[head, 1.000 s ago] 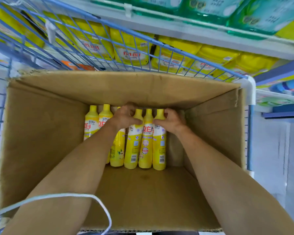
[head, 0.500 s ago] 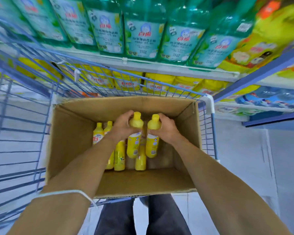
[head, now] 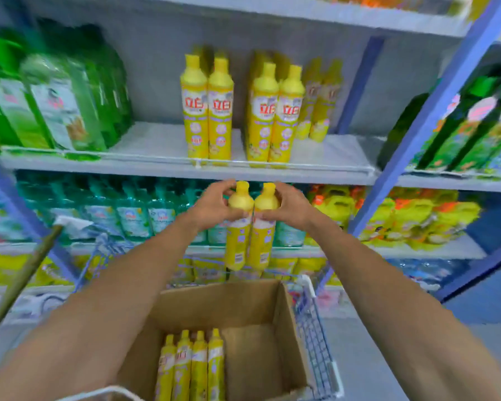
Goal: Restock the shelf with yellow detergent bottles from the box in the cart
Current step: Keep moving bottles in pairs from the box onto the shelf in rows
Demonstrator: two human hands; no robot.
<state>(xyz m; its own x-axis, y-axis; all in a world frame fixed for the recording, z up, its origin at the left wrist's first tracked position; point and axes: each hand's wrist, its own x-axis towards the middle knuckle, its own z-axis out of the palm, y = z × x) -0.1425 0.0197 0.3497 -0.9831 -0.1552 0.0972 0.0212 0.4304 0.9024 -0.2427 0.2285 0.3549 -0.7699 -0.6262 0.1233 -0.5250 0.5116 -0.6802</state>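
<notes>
Your left hand (head: 214, 205) has its grip curled round the rounded shoulder of one yellow detergent bottle (head: 237, 235), just under the narrow cap. Your right hand (head: 291, 208) pinches a second yellow detergent bottle (head: 263, 238) at the same spot. Both are slim, smooth plastic cylinders hanging upright with their sides touching. They are in the air above the cardboard box (head: 284, 337) and just below the front edge of the shelf (head: 156, 146).

On that pale, flat shelf stand the shelved yellow bottles (head: 220, 111), two pairs at the front edge with a gap between them and more behind, their labels facing you. Bulky green packs (head: 55, 105) crowd the shelf's left end; blur hides their detail.

The box is plain brown corrugated card with its flaps open, and it sits in the blue wire cart (head: 315, 342). Four boxed yellow bottles (head: 191, 369) stand in a tight row against its left side, beside bare card floor. Teal bottles (head: 133, 215) fill the next shelf down, behind your hands.
</notes>
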